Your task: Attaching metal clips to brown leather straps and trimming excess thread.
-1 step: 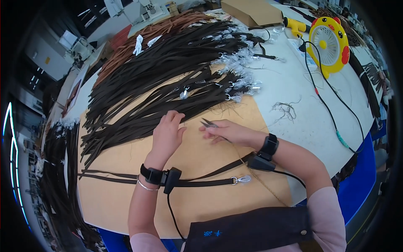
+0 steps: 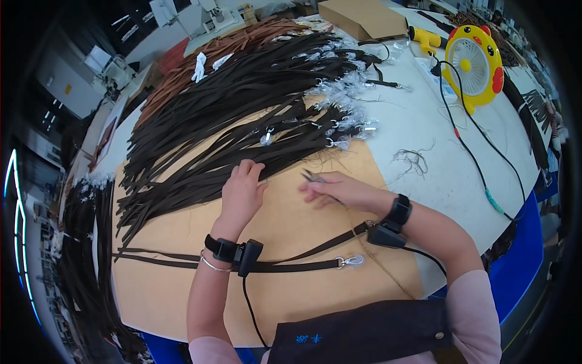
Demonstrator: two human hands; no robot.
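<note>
My left hand (image 2: 242, 189) rests at the near edge of a pile of black straps (image 2: 200, 173). Its fingers are bent over the edge straps, the thumb stands apart, and nothing shows between them. To its right, my right hand (image 2: 342, 191) holds small thread snips (image 2: 311, 176), blades pointing left toward the straps. A brown twine (image 2: 383, 265) runs from near that hand to the board's near right. Below my hands lies a long black strap (image 2: 303, 265) with a metal snap hook (image 2: 350, 261) in clear wrap; my left forearm passes over it.
A tan board (image 2: 291, 303) covers part of the white table (image 2: 448, 200). Brown straps (image 2: 224, 45) lie behind the black ones. Loose threads (image 2: 411, 159), a yellow fan (image 2: 470, 64) with a cable, and a cardboard box (image 2: 364, 19) are farther right and back.
My right hand has drawn a little to the right with the snips, away from my left hand. My left hand stays almost in place.
</note>
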